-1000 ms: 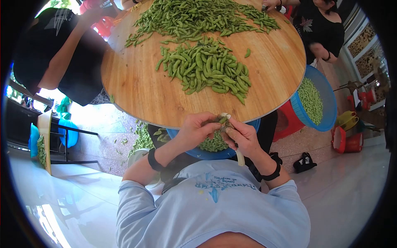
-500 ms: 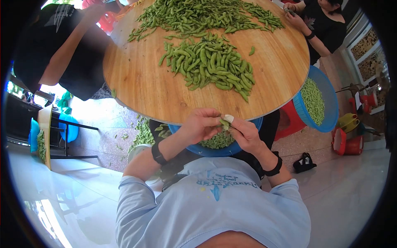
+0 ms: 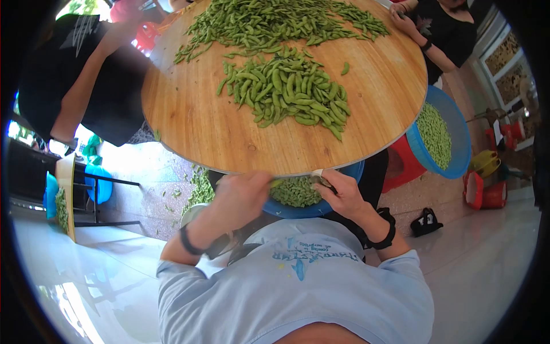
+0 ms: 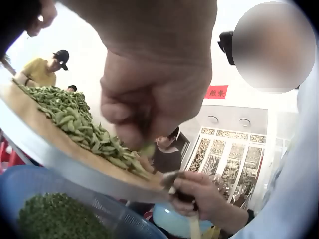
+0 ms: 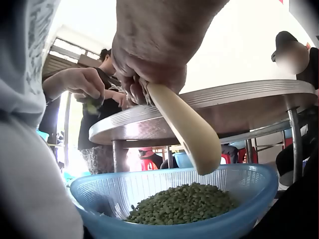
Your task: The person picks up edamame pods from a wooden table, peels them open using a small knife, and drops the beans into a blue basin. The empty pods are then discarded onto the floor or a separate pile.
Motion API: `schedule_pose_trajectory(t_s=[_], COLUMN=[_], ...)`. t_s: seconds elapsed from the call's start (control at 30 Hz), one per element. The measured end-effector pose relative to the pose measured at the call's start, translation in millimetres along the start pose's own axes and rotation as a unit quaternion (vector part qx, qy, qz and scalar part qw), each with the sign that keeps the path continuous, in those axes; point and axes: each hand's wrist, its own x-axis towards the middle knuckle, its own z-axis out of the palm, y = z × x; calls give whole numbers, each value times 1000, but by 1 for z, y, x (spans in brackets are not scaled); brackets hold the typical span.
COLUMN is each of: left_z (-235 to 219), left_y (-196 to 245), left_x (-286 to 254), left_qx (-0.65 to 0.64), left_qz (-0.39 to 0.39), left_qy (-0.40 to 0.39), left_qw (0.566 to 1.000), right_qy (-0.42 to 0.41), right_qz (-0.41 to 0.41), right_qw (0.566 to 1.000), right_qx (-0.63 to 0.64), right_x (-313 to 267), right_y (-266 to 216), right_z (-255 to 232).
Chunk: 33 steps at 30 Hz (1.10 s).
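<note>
My left hand (image 3: 240, 196), blurred, is at the near edge of the round table (image 3: 189, 123), its fingers curled. Between its fingertips it pinches a green soybean pod (image 5: 92, 105), which may be only the shell. My right hand (image 3: 342, 192) grips a tool with a thick cream handle (image 5: 187, 127); its working end is mostly hidden by the fingers. Below both hands stands a blue basket (image 5: 249, 201) of shelled green beans (image 3: 295, 192). A heap of soybean pods (image 3: 286, 86) lies on the table in front of me.
A larger pile of pods (image 3: 263, 23) covers the table's far side. To the right, a second blue basket (image 3: 455, 126) holds shelled beans beside a red stool (image 3: 401, 166). Pods lie on the floor at left. Two people in black stand or sit at the table.
The hands were together over the basket at the table edge; my left hand has moved left, away from the right, with the pod. My right hand stays near the basket with the tool.
</note>
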Motion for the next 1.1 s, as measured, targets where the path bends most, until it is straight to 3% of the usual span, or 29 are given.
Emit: schedule_pose_trajectory(t_s=[0.03,0.1,0.3,0.43,0.53,0.6,0.63,0.7,0.83,0.9,0.93,1.0,1.1], left_z=[-6,-14,46,83,93,98,99,93,73,62,64,69,84], left_y=[0,1,1,13,17,9,3,-7,-9,-3,-5,-11,-5], left_x=[-1,4,100,148,150,140,138,134,123,117,116,122,137], left_qx=[0,145,-52,-16,58,65,67,-4,1,13,13,-32,27], left_qz=[6,-39,157,131,105,125,128,61,19,-102,-105,-10,21], left_qy=[-8,-26,1,-13,5,56,51,63,44,5,3,97,86], left_qw=[1000,988,986,991,993,988,988,996,999,995,994,995,996], right_qy=[-8,-16,10,5,19,12,17,61,101,108,113,121,137], right_qz=[-21,-47,-12,-65,-30,98,99,189,186,190,199,196,193], right_qw=[999,997,999,997,999,992,991,940,928,927,925,924,922], right_qx=[-25,-55,-51,-43,-28,85,88,278,306,305,304,306,307], right_x=[0,0,1,-5,-12,-17,-18,-16,-8,-7,-8,-7,-1], right_y=[-3,-7,-13,-8,-4,-6,-9,-13,-4,-2,-1,2,1], right_z=[-4,-8,-10,-7,-17,-26,-27,-30,-26,-25,-23,-18,-16])
